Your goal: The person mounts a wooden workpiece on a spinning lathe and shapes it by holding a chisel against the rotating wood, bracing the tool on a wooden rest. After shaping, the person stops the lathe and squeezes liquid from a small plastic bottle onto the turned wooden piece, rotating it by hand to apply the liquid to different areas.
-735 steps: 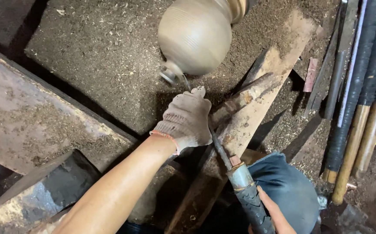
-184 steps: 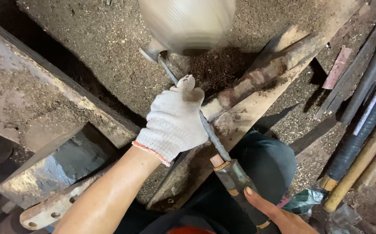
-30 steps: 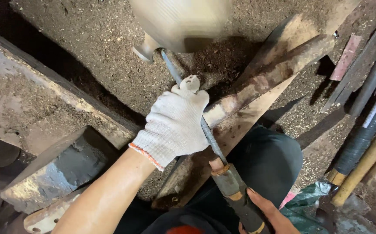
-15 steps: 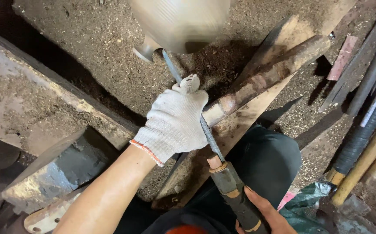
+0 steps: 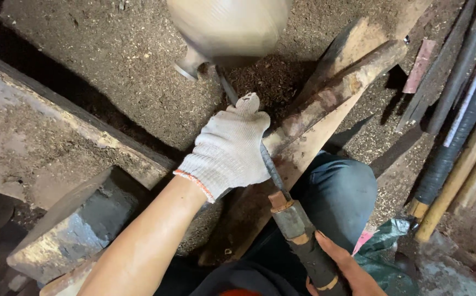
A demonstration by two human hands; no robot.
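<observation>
Head view, near to far, placed against the worn wooden rest bar point(image 5: 325, 109) that slants across the middle. Nearest, below the bar's lower end: bare right hand point(image 5: 343, 269), fingers curled shut around the dark banded handle of the long steel turning chisel point(image 5: 290, 219), thumb along the grip, only partly in frame. Just above, over the bar's lower end: left hand in a white knitted glove point(image 5: 229, 151), closed down over the chisel's shank, pinning it to the bar, forefinger stretched toward the tip. Beyond the bar, at the top edge: pale rounded wooden workpiece point(image 5: 229, 27), blurred as if spinning, chisel tip meeting it near the narrow neck; exact contact hidden by blur. Under the workpiece: dark bed of sawdust and shavings point(image 5: 117, 71).

Judged good practice here: shank kept hard down on the bar, gloved hand well back from the blurred wood, handle low and steady, light cut only, tip eased along rather than pushed in. Risk, likely: dig-in, or glove fabric catching.
</observation>
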